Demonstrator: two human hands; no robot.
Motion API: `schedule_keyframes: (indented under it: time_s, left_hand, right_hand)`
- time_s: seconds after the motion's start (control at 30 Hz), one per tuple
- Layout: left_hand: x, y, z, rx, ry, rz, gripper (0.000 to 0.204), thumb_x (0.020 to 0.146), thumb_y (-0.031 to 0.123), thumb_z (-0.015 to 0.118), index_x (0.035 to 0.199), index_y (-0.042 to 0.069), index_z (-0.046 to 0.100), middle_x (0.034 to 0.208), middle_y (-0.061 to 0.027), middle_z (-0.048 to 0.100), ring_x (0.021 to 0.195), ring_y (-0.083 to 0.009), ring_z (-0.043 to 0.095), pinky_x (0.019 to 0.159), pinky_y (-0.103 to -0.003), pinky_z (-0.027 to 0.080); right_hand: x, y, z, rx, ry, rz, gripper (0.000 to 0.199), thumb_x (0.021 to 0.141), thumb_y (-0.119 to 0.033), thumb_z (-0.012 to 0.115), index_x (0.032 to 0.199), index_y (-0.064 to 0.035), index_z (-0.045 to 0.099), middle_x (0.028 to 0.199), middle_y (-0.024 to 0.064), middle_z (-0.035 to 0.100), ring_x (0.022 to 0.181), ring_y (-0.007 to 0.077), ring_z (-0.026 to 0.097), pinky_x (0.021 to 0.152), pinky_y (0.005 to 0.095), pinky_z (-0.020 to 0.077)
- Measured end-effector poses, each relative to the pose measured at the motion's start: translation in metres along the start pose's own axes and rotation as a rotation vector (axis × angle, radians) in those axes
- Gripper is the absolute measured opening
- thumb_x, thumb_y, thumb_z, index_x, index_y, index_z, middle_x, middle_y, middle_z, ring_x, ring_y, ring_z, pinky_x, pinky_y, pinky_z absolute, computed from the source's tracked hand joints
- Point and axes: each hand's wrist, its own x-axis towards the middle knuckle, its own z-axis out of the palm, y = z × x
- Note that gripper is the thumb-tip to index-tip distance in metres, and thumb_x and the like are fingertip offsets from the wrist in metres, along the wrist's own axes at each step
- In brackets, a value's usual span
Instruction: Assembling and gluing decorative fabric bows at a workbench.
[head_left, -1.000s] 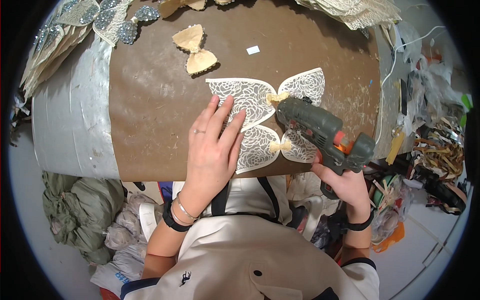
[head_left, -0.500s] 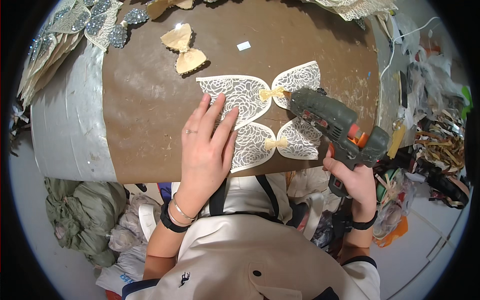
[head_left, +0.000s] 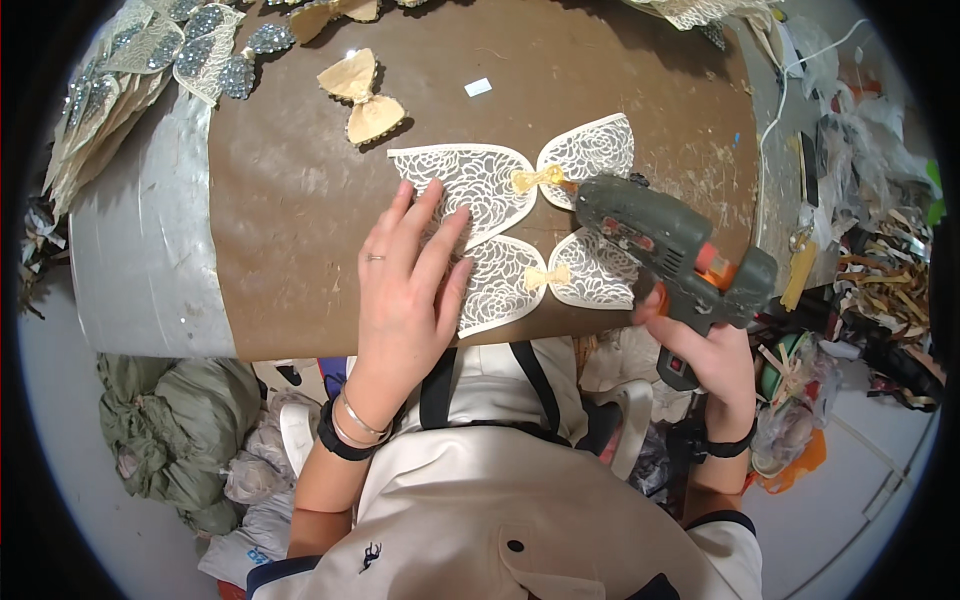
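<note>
On the brown mat (head_left: 285,230), the upper lace piece (head_left: 480,165) lies partly beneath the fingertips of the left hand (head_left: 403,285), its two wings reaching right, past them. These fingers are slightly spread and flat, gripping nothing. The lower lace piece (head_left: 500,295) lies beside the left thumb. Fingers of the right hand (head_left: 712,362) are wrapped around the handle of a glue gun (head_left: 645,222), its nozzle at the upper piece's small yellow bow (head_left: 535,180); whether they touch, I cannot tell.

Looks like a small craft workshop | shown by scuffed brown-topped desk (head_left: 290,250) | hot glue gun (head_left: 650,225) | stacked lace pieces (head_left: 100,150) | tangled strips (head_left: 875,278) | bulging green sack (head_left: 190,430)
</note>
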Motion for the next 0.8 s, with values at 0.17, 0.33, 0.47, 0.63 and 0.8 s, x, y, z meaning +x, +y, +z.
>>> schedule_keyframes:
  time_s: [0.17, 0.33, 0.47, 0.63, 0.8]
  left_hand:
    - [-0.014, 0.007, -0.015, -0.036, -0.021, 0.066, 0.029, 0.078, 0.015, 0.071, 0.107, 0.011, 0.068, 0.126, -0.0090, 0.057, 0.121, -0.0303, 0.050, 0.103, -0.046, 0.034]
    - [-0.017, 0.012, -0.006, -0.117, 0.003, 0.103, 0.019, 0.076, 0.011, 0.072, 0.095, 0.012, 0.070, 0.111, -0.0042, 0.062, 0.104, -0.0254, 0.055, 0.092, -0.040, 0.036]
    - [-0.015, 0.035, -0.017, -0.253, -0.056, 0.120, 0.018, 0.075, 0.008, 0.072, 0.093, 0.009, 0.069, 0.100, -0.0057, 0.065, 0.094, -0.0249, 0.058, 0.081, -0.036, 0.042]
    - [-0.004, 0.101, -0.017, -0.862, -0.694, 0.105, 0.076, 0.072, 0.021, 0.082, 0.135, 0.000, 0.045, 0.123, -0.0142, 0.060, 0.113, -0.0287, 0.057, 0.099, -0.038, 0.042]
    - [-0.009, 0.127, 0.009, -1.124, -1.032, -0.235, 0.052, 0.080, 0.007, 0.076, 0.124, -0.002, 0.051, 0.116, -0.0062, 0.062, 0.104, -0.0149, 0.059, 0.092, -0.030, 0.047]
  right_hand:
    - [-0.029, 0.018, -0.003, 0.268, -0.028, -0.167, 0.039, 0.073, 0.004, 0.064, 0.111, 0.0044, 0.060, 0.102, 0.0115, 0.064, 0.101, 0.0230, 0.061, 0.094, 0.0405, 0.0470]
    - [-0.059, 0.028, -0.009, 0.254, -0.190, -0.111, 0.048, 0.067, 0.001, 0.063, 0.114, 0.0060, 0.056, 0.106, 0.0174, 0.063, 0.103, 0.0300, 0.061, 0.098, 0.0468, 0.0437]
    - [-0.068, 0.024, 0.003, 0.206, -0.097, 0.095, 0.053, 0.066, -0.003, 0.063, 0.117, 0.0061, 0.054, 0.104, 0.0184, 0.065, 0.104, 0.0327, 0.062, 0.100, 0.0475, 0.0437]
    - [-0.068, 0.057, 0.019, 0.646, -0.143, -0.092, 0.033, 0.088, -0.013, 0.065, 0.119, -0.0047, 0.059, 0.099, -0.0027, 0.063, 0.074, 0.0041, 0.054, 0.062, 0.0206, 0.0460]
    - [-0.068, 0.040, -0.009, -0.037, -0.014, -0.628, 0.086, 0.080, -0.026, 0.078, 0.145, -0.0036, 0.025, 0.142, 0.0123, 0.033, 0.129, 0.0217, 0.038, 0.106, 0.0366, 0.0330]
